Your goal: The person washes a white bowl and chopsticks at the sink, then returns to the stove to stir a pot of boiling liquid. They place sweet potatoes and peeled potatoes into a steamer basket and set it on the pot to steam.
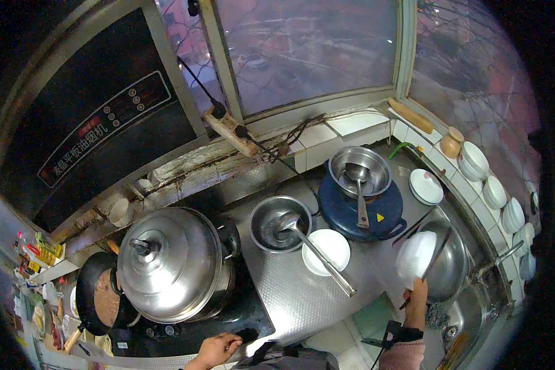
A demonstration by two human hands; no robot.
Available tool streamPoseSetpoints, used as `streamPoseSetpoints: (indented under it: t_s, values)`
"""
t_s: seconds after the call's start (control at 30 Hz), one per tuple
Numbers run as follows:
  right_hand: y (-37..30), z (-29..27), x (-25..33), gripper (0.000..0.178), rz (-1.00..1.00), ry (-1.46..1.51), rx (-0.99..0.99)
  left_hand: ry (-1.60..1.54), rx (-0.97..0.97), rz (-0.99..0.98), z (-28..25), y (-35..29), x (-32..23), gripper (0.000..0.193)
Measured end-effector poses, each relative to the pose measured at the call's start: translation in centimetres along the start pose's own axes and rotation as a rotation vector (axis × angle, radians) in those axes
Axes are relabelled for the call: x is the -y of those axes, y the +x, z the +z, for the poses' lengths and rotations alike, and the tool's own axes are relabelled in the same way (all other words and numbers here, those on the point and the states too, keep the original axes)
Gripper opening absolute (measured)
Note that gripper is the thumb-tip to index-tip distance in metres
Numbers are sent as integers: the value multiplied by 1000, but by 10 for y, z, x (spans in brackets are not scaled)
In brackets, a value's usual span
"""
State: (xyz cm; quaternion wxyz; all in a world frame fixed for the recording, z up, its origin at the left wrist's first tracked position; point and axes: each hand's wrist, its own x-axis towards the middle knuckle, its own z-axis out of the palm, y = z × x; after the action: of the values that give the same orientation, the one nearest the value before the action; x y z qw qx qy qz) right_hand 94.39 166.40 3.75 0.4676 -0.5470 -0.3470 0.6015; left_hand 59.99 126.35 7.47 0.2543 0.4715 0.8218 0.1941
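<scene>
White bowl (pixel 416 253), blurred, is tilted in the R hand (pixel 417 292), fingers closed on its rim & a thin dark stick (pixel 436 258); both are over the near side of a steel sink (pixel 482 308). Just L of it: steel ladle (pixel 322 258) lying across a white dish (pixel 335 242) & into a steel basin (pixel 262 213). Behind: round dark-blue appliance (pixel 338 211) topped w/ a steel mixing bowl (pixel 335 165) & 2nd ladle (pixel 361 203). Far L, lidded steel pot (pixel 166 265) on a black cooktop (pixel 246 311), black pan (pixel 87 296) w/ brown contents beside it. L hand (pixel 221 349), fingers part-curled, is at the cooktop's front edge; can't tell if it grips anything.
</scene>
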Motion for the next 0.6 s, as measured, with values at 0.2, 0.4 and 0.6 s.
streamPoseSetpoints:
  t_s: [0.2, 0.4, 0.6]
  values:
    - [-93, 41, -7, 45, -256, -385, 327, -232, 190, 179, 2, 21, -22, 28]
    - [-163, 48, -40, 43, -288, -660, 403, -973, 506, 238, 35, 51, -57, 74]
    - [-204, 23, -15, 39, -396, -955, 279, -1130, 652, 63, 68, 59, -103, 72]
